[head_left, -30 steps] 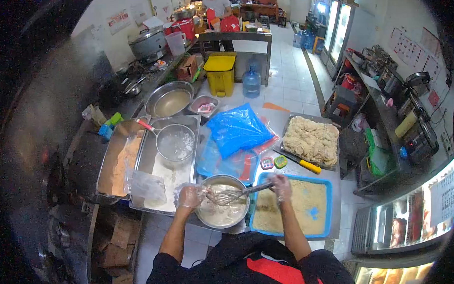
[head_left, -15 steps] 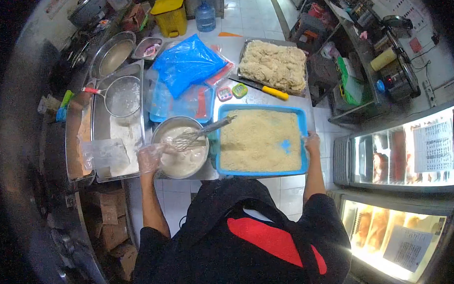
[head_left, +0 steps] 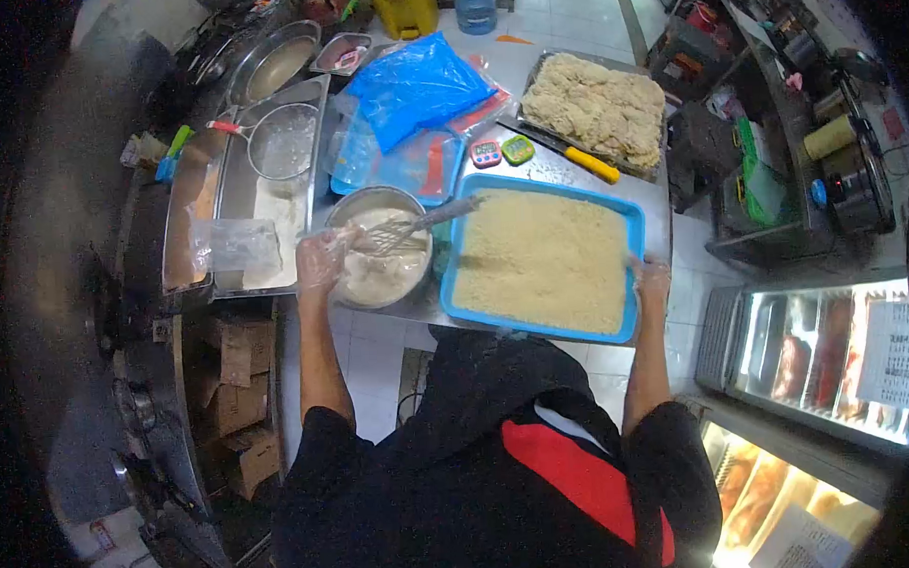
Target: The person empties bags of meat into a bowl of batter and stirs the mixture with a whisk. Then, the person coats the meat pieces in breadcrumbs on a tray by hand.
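Note:
My left hand [head_left: 321, 261], in a clear glove, is at the left rim of a metal bowl [head_left: 414, 275] of pale batter. Its fingers are drawn together and reach over the rim; I cannot make out what they hold. A whisk [head_left: 412, 225] leans in the bowl, its handle crossing towards the tray. My right hand [head_left: 651, 274], also gloved, grips the right edge of a blue tray [head_left: 546, 331]. Pale yellow crumbs [head_left: 539, 256] cover the tray's bottom.
Behind the blue tray lie a yellow-handled knife [head_left: 593, 165], two timers [head_left: 500, 152] and a tray of coated pieces [head_left: 597, 109]. A blue bag [head_left: 418, 90] lies behind the bowl. On the left, a sieve [head_left: 283, 142] rests over a flour pan [head_left: 314, 119].
The crumbs now cover the blue patch that showed on the tray's bottom. My left fingers reach further over the bowl. My right hand keeps its grip on the tray. The view has shifted.

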The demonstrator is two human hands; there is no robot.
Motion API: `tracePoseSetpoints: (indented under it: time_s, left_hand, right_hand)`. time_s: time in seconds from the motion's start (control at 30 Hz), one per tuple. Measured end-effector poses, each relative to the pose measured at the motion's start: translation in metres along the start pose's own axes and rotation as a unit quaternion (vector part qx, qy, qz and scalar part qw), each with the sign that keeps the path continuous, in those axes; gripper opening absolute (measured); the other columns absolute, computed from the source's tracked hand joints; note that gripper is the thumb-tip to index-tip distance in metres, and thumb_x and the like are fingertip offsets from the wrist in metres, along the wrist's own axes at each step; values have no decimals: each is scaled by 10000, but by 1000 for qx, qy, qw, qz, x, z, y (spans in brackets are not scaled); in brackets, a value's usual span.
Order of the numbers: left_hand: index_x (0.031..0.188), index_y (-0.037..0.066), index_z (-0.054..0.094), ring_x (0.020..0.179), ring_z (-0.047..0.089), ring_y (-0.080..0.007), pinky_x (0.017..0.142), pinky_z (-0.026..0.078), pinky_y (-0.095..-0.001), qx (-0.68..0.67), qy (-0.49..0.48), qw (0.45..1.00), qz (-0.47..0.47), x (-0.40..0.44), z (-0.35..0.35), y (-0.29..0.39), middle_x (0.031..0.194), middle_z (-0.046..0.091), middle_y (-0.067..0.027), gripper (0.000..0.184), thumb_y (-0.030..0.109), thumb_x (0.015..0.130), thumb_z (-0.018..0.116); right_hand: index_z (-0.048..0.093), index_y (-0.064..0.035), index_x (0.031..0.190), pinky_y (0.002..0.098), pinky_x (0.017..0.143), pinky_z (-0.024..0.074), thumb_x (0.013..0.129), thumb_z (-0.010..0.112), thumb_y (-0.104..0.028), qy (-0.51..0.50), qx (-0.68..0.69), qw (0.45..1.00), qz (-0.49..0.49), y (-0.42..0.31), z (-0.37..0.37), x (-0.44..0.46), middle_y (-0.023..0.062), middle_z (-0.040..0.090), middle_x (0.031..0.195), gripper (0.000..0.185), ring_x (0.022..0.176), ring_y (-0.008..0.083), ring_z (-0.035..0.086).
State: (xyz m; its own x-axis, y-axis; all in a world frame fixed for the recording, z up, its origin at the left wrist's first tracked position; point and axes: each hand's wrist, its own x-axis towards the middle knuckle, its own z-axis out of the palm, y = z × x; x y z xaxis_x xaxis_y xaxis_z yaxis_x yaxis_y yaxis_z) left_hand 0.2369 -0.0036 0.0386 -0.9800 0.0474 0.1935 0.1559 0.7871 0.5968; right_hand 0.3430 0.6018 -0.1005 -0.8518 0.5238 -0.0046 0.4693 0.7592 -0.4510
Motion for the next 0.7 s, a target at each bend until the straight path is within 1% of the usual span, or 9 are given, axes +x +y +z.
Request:
tracePoseSetpoints:
  time_s: [0.07, 0.13, 0.2, 0.3, 0.37, 0.47, 0.53, 0.6, 0.7]
  left_hand:
    - [835, 44, 670, 631, 579, -134, 586, 448, -297, -31, -34, 998, -51, 7, -10, 72, 749, 652, -91, 210, 229, 744, 633]
    - [840, 36, 669, 646, 587, -146, 592, 454, -307, -93, -54, 992, -62, 11, 0, 118, 755, 653, -99, 208, 216, 744, 627]
    - [859, 20, 658, 672, 595, -164, 595, 460, -331, -65, -30, 992, -108, 5, 18, 158, 758, 655, -101, 231, 213, 737, 627]
    - [869, 13, 645, 670, 609, -202, 602, 467, -341, -326, -103, 938, 56, -2, 63, 197, 763, 651, -121, 259, 231, 729, 634]
    - [862, 21, 639, 678, 615, -252, 609, 474, -355, -83, -80, 987, 109, -21, 111, 165, 772, 638, -154, 235, 222, 743, 613]
    - [853, 26, 636, 677, 604, -287, 615, 471, -374, -63, -67, 993, 80, -52, 136, 145, 761, 621, -177, 204, 197, 748, 600]
    - [860, 34, 630, 651, 584, -301, 601, 451, -403, -50, -78, 996, -16, -57, 92, 174, 717, 608, -163, 206, 210, 766, 579]
    - [878, 56, 631, 626, 565, -313, 584, 430, -426, 228, 98, 946, 207, -73, 93, 95, 696, 597, -143, 218, 238, 789, 549]
    - [862, 29, 628, 624, 563, -313, 578, 424, -436, 113, 175, 978, -3, -73, 104, -34, 687, 589, -152, 208, 197, 787, 530]
  right_hand:
    - [638, -34, 894, 402, 763, 437, 756, 581, -424, 123, 15, 992, -10, -28, -15, -2, 191, 607, 830, 418, 828, 334, 567]
    - [633, -40, 925, 389, 808, 414, 755, 572, -453, 152, 115, 979, -72, -57, -36, -20, 195, 602, 841, 451, 876, 324, 553]
    - [604, -43, 1003, 386, 822, 404, 764, 556, -462, 165, 36, 976, -137, -34, 3, -4, 183, 592, 915, 485, 912, 295, 542]
    - [523, -15, 1117, 385, 870, 385, 746, 566, -490, -8, 449, 893, 41, -76, -18, -17, 189, 556, 1047, 605, 976, 282, 522]
    - [402, -31, 1234, 412, 938, 314, 750, 498, -570, -65, 192, 976, -82, -75, -4, -24, 203, 462, 1180, 731, 1098, 319, 423]
    - [289, -37, 1315, 441, 986, 261, 736, 526, -553, -70, -116, 971, -194, -85, 5, -62, 205, 353, 1296, 811, 1193, 346, 326]
    - [270, -39, 1323, 457, 995, 246, 713, 586, -483, -75, -177, 963, -189, -104, 7, -77, 205, 303, 1331, 818, 1223, 354, 280]
    - [284, -44, 1317, 475, 999, 235, 684, 644, -400, -111, -129, 976, -139, -118, 2, -82, 209, 265, 1352, 811, 1248, 363, 233]
    - [290, -47, 1307, 454, 1009, 230, 646, 693, -260, 30, 4, 975, -221, -67, 91, -75, 218, 304, 1324, 803, 1236, 362, 256]
